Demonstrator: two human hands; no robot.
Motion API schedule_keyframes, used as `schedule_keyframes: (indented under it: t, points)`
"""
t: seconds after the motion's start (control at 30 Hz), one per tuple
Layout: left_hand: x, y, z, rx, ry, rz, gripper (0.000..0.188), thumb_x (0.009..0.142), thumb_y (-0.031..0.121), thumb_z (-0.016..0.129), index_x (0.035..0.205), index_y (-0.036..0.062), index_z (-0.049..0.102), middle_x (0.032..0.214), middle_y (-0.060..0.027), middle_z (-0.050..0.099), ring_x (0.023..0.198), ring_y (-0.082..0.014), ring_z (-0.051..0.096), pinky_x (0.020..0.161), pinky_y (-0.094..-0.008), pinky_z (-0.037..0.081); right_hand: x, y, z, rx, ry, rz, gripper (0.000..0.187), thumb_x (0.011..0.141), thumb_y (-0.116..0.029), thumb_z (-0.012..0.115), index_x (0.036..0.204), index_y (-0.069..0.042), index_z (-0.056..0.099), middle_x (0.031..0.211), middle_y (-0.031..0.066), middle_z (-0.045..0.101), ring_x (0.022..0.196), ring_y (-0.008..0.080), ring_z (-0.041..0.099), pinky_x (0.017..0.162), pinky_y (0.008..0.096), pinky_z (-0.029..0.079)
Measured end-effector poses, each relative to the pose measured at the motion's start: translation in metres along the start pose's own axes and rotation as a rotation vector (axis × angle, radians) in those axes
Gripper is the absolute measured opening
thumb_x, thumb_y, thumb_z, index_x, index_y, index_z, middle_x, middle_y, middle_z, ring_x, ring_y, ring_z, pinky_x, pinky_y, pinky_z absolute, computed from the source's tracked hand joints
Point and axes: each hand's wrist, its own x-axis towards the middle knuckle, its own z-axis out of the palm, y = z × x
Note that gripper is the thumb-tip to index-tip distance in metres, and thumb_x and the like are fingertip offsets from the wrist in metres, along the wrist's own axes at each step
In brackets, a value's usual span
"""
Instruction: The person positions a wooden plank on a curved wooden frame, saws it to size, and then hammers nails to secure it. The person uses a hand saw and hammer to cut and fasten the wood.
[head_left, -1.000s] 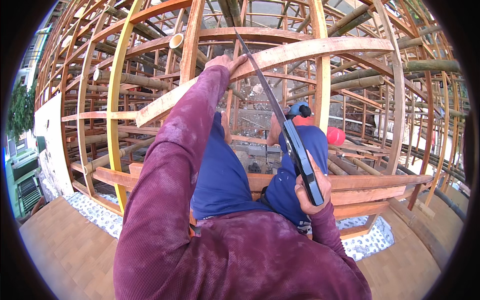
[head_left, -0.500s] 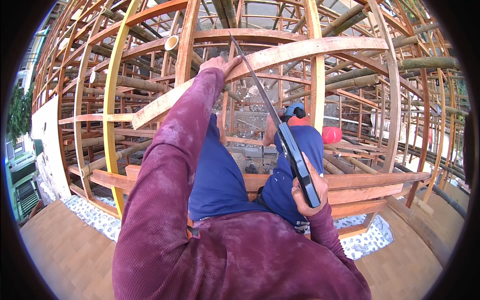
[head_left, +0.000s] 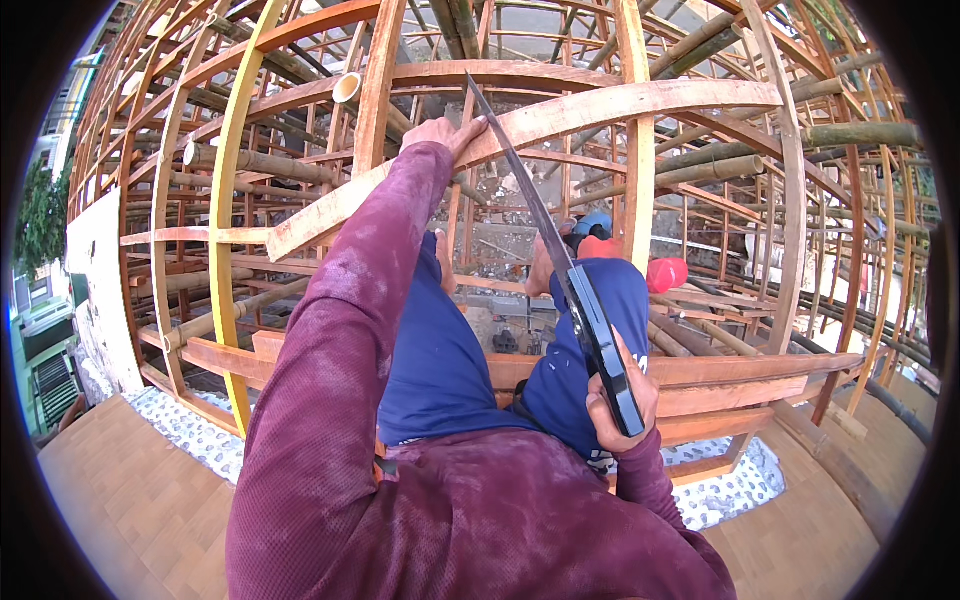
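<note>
My left hand [head_left: 447,133] reaches up and grips a long curved wooden plank [head_left: 560,112] of a lattice frame, right beside the cut. A hand saw [head_left: 545,235] with a dark handle is held in my right hand [head_left: 620,398]. Its thin blade slants up and left and meets the plank next to my left fingers. My arms wear maroon sleeves and my legs, in blue shorts [head_left: 440,350], rest on the timber below.
A curved wooden and bamboo frame [head_left: 240,170] surrounds me, with one yellow rib on the left. Another person in a blue cap [head_left: 592,226] sits lower inside it. Below lie a wooden deck [head_left: 130,500] and white pebbles [head_left: 195,430].
The saw has slid a little along the cut in the plank. My left hand keeps its grip in the same place.
</note>
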Motion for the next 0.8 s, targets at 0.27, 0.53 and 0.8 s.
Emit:
schedule_keyframes:
  t: [0.27,0.53,0.8]
  points:
    - [0.004,0.0,0.007,0.001,0.09,0.038,0.085,0.09,0.079,0.027,0.093,0.0114,0.079,0.093,-0.0201,0.072,0.096,-0.0358,0.069,0.087,-0.046,0.051,0.136,0.033,0.037,0.097,0.045,-0.2,0.072,0.074,0.004,0.056,0.144,-0.001,0.045,0.076,0.0102,0.063,0.061,0.0172,0.062,0.061,0.0282,0.051]
    - [-0.003,-0.007,0.008,-0.024,0.086,-0.003,0.083,0.09,0.077,0.028,0.094,0.0105,0.078,0.092,-0.0186,0.073,0.095,-0.0349,0.069,0.086,-0.0458,0.052,-0.008,0.002,0.001,-0.048,0.015,-0.018,0.073,0.069,0.007,0.052,0.142,0.008,0.044,0.093,0.0162,0.07,0.067,0.0191,0.068,0.067,0.0289,0.054]
    - [-0.005,0.006,0.008,-0.006,0.154,0.037,0.083,0.089,0.078,0.031,0.092,0.0093,0.078,0.089,-0.0207,0.072,0.094,-0.0379,0.069,0.086,-0.047,0.051,0.134,0.03,0.035,0.157,0.016,-0.101,0.071,0.074,0.005,0.057,0.144,0.001,0.045,0.071,0.0074,0.06,0.061,0.0138,0.06,0.06,0.0282,0.05]
